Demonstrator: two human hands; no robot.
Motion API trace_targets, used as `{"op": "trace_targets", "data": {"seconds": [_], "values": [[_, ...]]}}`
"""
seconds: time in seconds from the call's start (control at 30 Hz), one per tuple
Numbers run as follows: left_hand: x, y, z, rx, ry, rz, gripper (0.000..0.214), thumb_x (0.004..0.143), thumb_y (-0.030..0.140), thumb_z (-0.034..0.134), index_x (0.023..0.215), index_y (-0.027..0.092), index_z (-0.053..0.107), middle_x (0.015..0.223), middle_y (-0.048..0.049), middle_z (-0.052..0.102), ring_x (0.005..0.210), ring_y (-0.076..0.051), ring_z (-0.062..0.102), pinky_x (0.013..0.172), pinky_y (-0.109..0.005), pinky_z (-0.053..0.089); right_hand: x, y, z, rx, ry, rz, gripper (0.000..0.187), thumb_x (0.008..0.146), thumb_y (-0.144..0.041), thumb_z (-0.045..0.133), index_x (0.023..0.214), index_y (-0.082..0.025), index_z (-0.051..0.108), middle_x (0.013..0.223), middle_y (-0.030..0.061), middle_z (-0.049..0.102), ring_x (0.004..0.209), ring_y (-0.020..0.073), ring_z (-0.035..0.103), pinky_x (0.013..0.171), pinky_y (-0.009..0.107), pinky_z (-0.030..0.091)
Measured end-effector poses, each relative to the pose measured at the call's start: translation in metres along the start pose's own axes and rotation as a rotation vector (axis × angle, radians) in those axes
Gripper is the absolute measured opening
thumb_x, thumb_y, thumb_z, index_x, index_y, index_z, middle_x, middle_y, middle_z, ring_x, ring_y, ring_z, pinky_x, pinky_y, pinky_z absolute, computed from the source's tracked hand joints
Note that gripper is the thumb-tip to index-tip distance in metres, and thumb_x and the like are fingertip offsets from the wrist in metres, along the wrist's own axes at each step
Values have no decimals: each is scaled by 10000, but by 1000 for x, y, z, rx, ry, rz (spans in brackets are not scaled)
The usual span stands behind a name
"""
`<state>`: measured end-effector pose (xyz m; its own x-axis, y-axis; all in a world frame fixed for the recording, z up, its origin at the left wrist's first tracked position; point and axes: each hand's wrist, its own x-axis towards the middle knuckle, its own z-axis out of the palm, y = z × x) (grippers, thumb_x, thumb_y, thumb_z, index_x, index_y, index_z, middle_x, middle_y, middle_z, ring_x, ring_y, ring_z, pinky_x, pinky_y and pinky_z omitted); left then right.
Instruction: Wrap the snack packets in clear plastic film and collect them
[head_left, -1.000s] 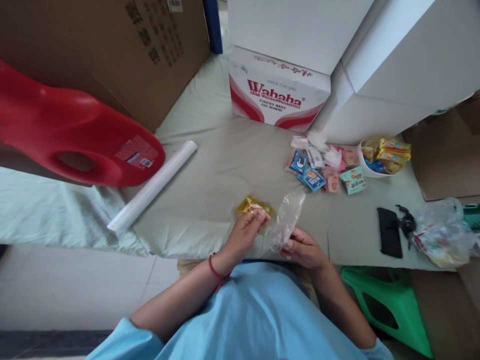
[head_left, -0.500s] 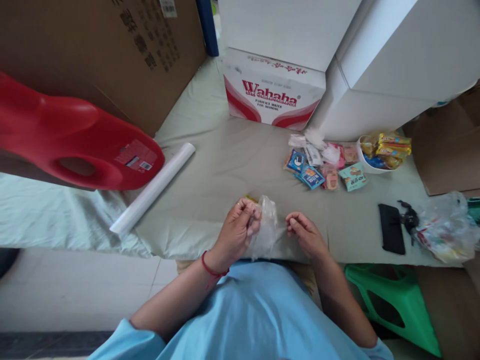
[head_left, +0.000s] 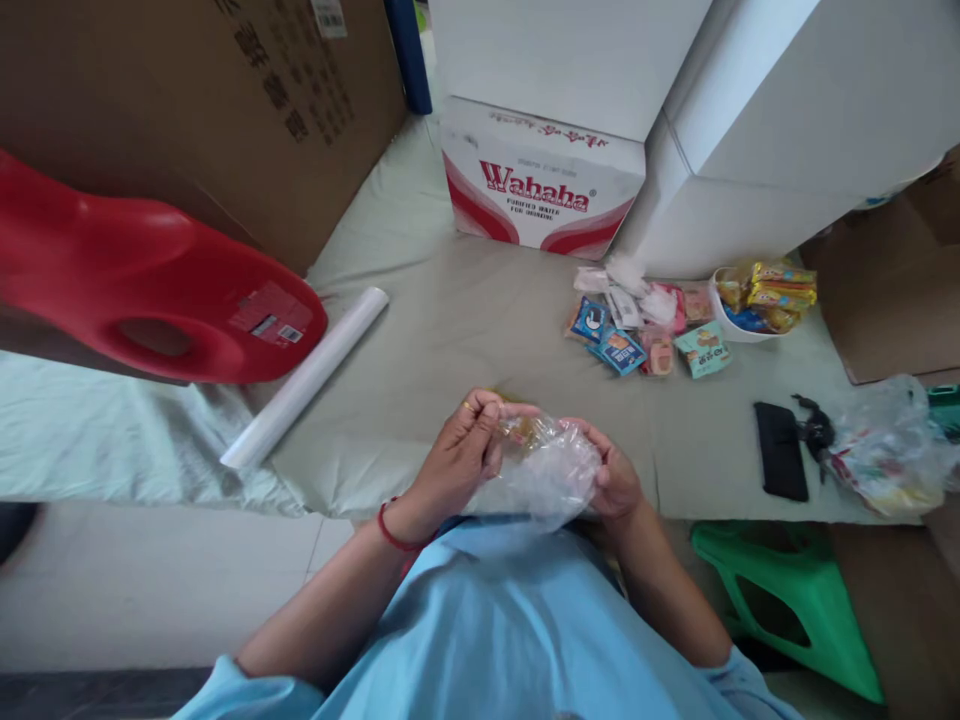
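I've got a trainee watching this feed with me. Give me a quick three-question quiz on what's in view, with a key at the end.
1. Multiple choice: What is between the left hand and the right hand?
a) the white roll
b) the clear plastic bag
c) the red jug
2. True or false: The red wristband is worn on the right wrist.
3. Fill in the blank: The red-and-white box beyond the hands carries the brand name ____ in large red letters.

Key: 1. b. 2. False; it is on the left wrist. 3. Wahaha.
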<state>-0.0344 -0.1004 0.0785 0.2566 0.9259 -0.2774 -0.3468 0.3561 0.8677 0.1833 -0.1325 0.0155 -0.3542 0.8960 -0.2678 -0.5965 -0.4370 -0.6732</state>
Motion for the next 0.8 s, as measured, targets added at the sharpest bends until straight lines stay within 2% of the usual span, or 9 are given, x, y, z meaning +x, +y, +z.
{"op": "trace_targets", "data": {"seconds": [0.07,0.17,0.3,0.4,0.47,0.53,0.63,0.73,0.8], "values": [[0,-1,-5,-34,-17,-16,456,937,632,691,917,232,472,795,46,722,369,-11,297,373,-157,227,0,-3,-10,-39,27,15,667,531,-438,1031,1107,-253,750,950,15,754,737,153,666,664,241,523],[2,-3,-10,-111,-45,-61,475,906,637,723,908,228,481,768,26,724,351,-9,263,365,-167,162,-2,-9,-17,-71,120,-50,535,616,-424,995,1056,-266,735,871,-12,714,636,114,587,578,212,466],[8,-12,-16,-93,-73,-202,616,882,805,604,940,192,586,687,-25,701,373,-25,249,394,-196,110,-2,-17,-15,-172,194,-130,536,615,-442,997,1053,-269,741,905,0,704,697,129,596,644,235,493],[10,-20,-20,36,-181,-313,661,843,821,638,799,162,655,513,29,521,416,-52,277,429,-220,146,-2,-22,-13,-269,222,-176,523,618,-452,996,1044,-265,759,900,4,695,711,132,584,651,235,478],[11,-22,-21,119,-175,-254,557,823,685,774,696,154,661,536,27,511,488,-69,371,483,-222,251,-5,-25,-14,-351,239,-219,478,646,-442,985,1037,-269,771,876,1,687,703,129,569,637,227,454],[10,-20,-20,114,-98,-134,423,815,543,836,718,150,716,700,-25,654,653,-114,540,619,-237,405,-12,-29,-17,-456,247,-266,423,688,-408,968,1044,-277,780,858,1,681,706,131,564,634,229,442],[8,-10,-18,-111,-30,-27,267,791,410,843,727,164,760,816,-49,724,826,-176,645,813,-292,506,-27,-38,-25,-583,179,-316,331,753,-376,931,1036,-277,792,817,5,654,706,143,554,639,252,437],[4,2,-17,-342,-84,-60,237,740,344,852,652,164,726,688,-25,671,648,-140,617,620,-255,488,-37,-48,-36,-587,94,-345,278,807,-439,881,1012,-270,799,756,8,613,702,164,545,648,285,445],[1,8,-18,-377,-165,-99,247,747,378,850,739,151,751,726,-40,706,512,-104,555,453,-228,373,-36,-53,-42,-570,176,-366,263,857,-461,834,1042,-276,803,787,18,639,724,169,560,677,297,463]]}}
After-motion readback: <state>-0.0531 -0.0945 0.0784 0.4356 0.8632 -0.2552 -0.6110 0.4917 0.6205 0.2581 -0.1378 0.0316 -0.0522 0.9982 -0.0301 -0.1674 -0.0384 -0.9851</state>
